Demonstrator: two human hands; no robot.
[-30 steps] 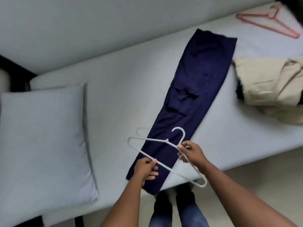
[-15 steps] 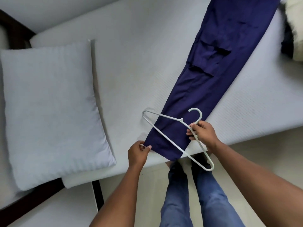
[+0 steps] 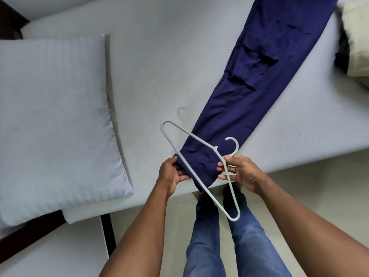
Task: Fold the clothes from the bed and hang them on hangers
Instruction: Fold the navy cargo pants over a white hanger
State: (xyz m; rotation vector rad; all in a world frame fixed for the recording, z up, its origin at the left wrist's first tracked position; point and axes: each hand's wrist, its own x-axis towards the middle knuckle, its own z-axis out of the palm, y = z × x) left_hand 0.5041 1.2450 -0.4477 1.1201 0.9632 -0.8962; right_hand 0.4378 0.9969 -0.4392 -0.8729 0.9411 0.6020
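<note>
Dark navy trousers [image 3: 259, 76], folded lengthwise, lie diagonally across the white bed [image 3: 159, 66], their cuff end hanging at the near edge. My left hand [image 3: 173, 173] grips that cuff end, lifted slightly off the mattress. My right hand [image 3: 239, 170] holds a white plastic hanger [image 3: 201, 156] near its neck, below the hook. The hanger is tilted over the cuff, and its lower bar crosses in front of the fabric. The trousers' far end runs out of view at the top.
A large white pillow [image 3: 56, 120] lies on the left of the bed. Cream-coloured clothes [image 3: 357, 43] over something dark sit at the right edge. A dark bed frame [image 3: 107, 234] shows bottom left. My legs in blue jeans [image 3: 229, 240] stand on the pale floor.
My left hand let go of the hanger's bar and took hold of the trouser cuff. The hanger tilted steeper in my right hand. My view dropped toward the bed's near edge.
</note>
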